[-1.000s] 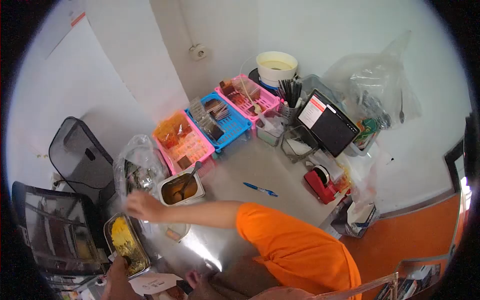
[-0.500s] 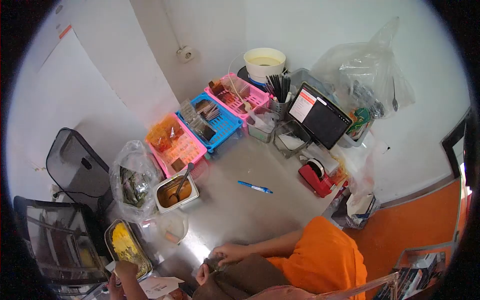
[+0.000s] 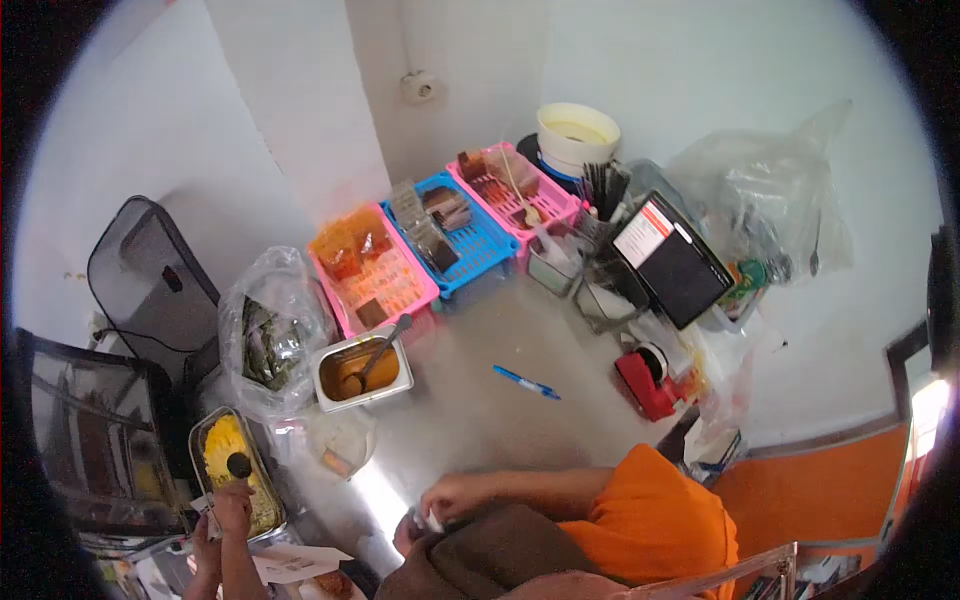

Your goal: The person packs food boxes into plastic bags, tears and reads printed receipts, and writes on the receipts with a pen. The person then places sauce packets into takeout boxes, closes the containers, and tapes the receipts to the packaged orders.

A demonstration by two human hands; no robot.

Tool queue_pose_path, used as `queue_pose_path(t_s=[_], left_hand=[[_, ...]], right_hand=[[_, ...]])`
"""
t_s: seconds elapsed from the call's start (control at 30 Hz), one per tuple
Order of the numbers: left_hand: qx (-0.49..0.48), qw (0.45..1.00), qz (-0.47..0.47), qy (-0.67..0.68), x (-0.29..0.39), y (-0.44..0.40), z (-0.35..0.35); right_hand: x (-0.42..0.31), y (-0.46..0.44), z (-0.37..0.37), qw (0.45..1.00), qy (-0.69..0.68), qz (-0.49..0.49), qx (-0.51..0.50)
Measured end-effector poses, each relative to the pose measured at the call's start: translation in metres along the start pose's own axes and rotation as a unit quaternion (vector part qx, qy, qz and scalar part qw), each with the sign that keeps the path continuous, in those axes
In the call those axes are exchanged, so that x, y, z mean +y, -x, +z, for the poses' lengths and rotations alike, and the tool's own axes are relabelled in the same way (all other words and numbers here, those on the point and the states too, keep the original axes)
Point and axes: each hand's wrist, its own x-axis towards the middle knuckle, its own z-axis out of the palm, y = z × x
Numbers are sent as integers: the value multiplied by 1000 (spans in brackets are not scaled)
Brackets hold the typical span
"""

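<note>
Head view: my right fingers point(image 3: 430, 508) clamped on a small pale item point(image 3: 433, 522), details unclear. Left fingers point(image 3: 410, 522) beside it, can't tell if apart. Desk point(image 3: 480, 430): blue pen point(image 3: 526, 382) beyond them, rightward; sauce tub point(image 3: 362, 370) beyond, leftward.

**Operator Body: Exterior Description**

Upper garment: plain, bright orange. The right sleeve point(image 3: 650, 500) is loose-cut, with soft creases and a wide opening that ends near the elbow. Below the opening, the right forearm point(image 3: 540, 485) is bare down to the right hand point(image 3: 450, 497), which is also bare.

Front covering: dark brown cloth point(image 3: 500, 548), matte and unpatterned, draped in broad folds with a rounded outer edge. It overlies part of the orange garment and hides the left sleeve area. The left hand point(image 3: 404, 535) is bare; only part is visible beyond the cloth.

Lower edge: a muted reddish-brown section point(image 3: 565, 587), material indeterminate.
</note>
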Motion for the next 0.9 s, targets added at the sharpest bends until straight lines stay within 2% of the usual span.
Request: queue_pose_path(t_s=[0.03, 0.07, 0.13, 0.17, 0.2, 0.23, 0.27, 0.3, 0.4, 0.5, 0.6, 0.7, 0.73, 0.8, 0.87, 0.9], left_hand=[[-1, 1000, -2, 1, 1, -2, -2], [1, 1000, -7, 7, 1, -4, -4], [6, 1000, -19, 13, 6, -6, 5], [5, 1000, -26, 15, 5, -8, 7], [3, 1000, -27, 13, 11, -17, -2], [7, 999, -30, 17, 9, -25, -1], [10, 999, -35, 14, 8, -29, -9], [14, 999, -41, 11, 7, -35, -16], [35, 998, -59, 0, 1, -52, -59], [64, 995, -74, -11, -6, -67, -114], [93, 992, -82, -20, -11, -80, -174], [114, 990, -76, -26, -14, -95, -224], [121, 989, -75, -27, -15, -99, -237], [130, 989, -68, -33, -17, -107, -269], [136, 988, -68, -36, -16, -111, -285], [135, 988, -68, -38, -16, -110, -288]], right_hand=[[-7, -3, -2, 999, -37, -23, -27], [-2, -8, -13, 997, 59, -40, 10], [-39, -14, -61, 965, 153, 94, 193], [-26, -17, -93, 943, 53, 46, 325], [-46, -21, -133, 879, 186, 55, 435], [-39, -23, -180, 819, 213, -18, 533], [-34, -24, -221, 735, 275, -10, 619], [-25, -23, -266, 683, 351, -31, 639], [40, -26, -384, 627, 375, 67, 680], [95, -40, -466, 646, 220, 213, 699], [86, -52, -471, 659, -93, 104, 739], [82, -52, -481, 666, -69, 134, 731], [77, -52, -479, 649, -113, 108, 745], [151, -54, -536, 643, -22, 162, 748], [72, -43, -479, 642, 20, 147, 752], [95, -51, -490, 631, 36, 67, 772]])
